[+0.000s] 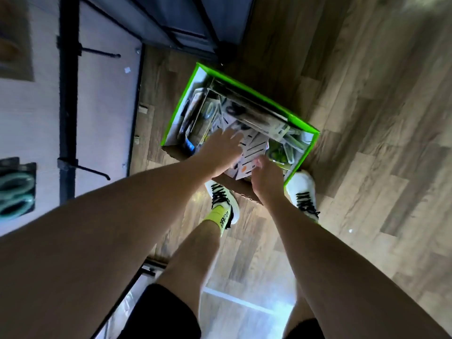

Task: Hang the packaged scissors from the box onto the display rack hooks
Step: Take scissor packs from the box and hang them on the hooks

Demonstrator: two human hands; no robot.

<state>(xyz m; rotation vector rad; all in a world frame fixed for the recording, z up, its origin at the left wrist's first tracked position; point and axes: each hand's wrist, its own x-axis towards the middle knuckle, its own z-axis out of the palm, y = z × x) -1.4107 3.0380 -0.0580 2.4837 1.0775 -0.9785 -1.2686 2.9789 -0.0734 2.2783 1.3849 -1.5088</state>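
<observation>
Scissors in card packs [252, 148] lie jumbled in the green-edged box [303, 152] on the wood floor [367, 94], just ahead of the person's shoes [303, 192]. The left hand [220, 152] reaches in with fingers spread and fairly straight, lying over the white packs, holding nothing. The right hand [266, 177] is at the near edge of the same packs with fingers bent; motion blur makes it hard to say, but it may be pinching a pack's corner.

I judge this the picking step: one pack is being sorted out of the pile. Next, a single pack must be lifted free and carried to a bare hook [97, 171] on the display rack [66, 94] at left, where one teal pair [16, 192] hangs already.
</observation>
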